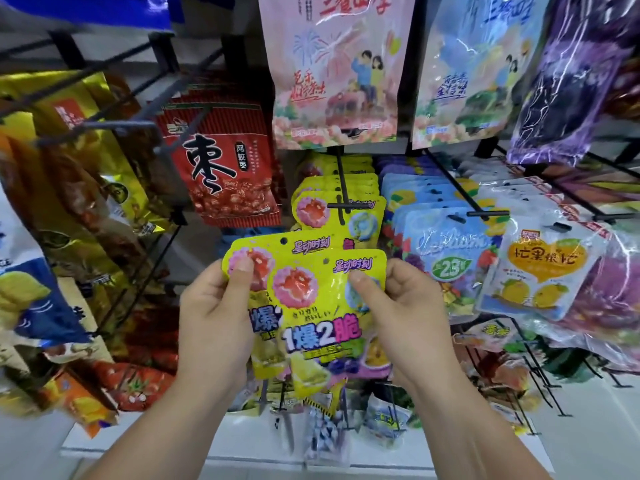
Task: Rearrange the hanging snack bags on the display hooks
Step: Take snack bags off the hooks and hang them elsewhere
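Centre of frame: my left hand (214,317) pinches the rear bag (258,245) at its left edge, thumb on its face. My right hand (412,306) grips the front bag (322,320) at its right edge. The two yellow bags overlap, seemingly touching, just below the hook (340,181), where matching hung bags (308,202) remain. Blue bags (446,244) hang at right.

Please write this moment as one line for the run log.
left hand: grips rear yellow bag | right hand: grips front yellow bag | both off the hook | hanging yellow bags behind
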### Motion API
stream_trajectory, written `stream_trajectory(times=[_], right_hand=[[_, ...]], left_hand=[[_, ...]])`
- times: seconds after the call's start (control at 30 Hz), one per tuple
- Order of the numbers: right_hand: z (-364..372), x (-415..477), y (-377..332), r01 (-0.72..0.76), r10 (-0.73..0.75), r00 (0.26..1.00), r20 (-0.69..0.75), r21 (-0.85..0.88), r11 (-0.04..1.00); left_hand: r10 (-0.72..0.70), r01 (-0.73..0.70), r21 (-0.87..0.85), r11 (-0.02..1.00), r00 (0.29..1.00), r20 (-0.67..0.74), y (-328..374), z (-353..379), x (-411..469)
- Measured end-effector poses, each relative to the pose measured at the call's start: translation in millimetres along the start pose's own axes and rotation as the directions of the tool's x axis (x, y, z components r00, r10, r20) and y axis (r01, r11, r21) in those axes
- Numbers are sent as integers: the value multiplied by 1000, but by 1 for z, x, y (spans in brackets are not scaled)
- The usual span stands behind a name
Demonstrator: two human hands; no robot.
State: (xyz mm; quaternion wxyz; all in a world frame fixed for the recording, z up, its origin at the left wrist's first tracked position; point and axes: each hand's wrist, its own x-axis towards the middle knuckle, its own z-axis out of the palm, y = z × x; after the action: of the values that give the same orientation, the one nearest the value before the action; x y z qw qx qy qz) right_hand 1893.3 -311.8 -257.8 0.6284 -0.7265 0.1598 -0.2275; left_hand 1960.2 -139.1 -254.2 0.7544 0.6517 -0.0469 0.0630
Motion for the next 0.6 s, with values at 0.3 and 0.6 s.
stream_trajectory(times=[0.3,0.6], right_hand=[[-5,21,-13,60,-57,997,-50,64,996],[2,29,-8,61,-61,990,-124,-3,998]], left_hand=[[82,-63,193,979,992,-94,-9,-27,16],[64,-38,202,979,991,-121,-7,-33,17]])
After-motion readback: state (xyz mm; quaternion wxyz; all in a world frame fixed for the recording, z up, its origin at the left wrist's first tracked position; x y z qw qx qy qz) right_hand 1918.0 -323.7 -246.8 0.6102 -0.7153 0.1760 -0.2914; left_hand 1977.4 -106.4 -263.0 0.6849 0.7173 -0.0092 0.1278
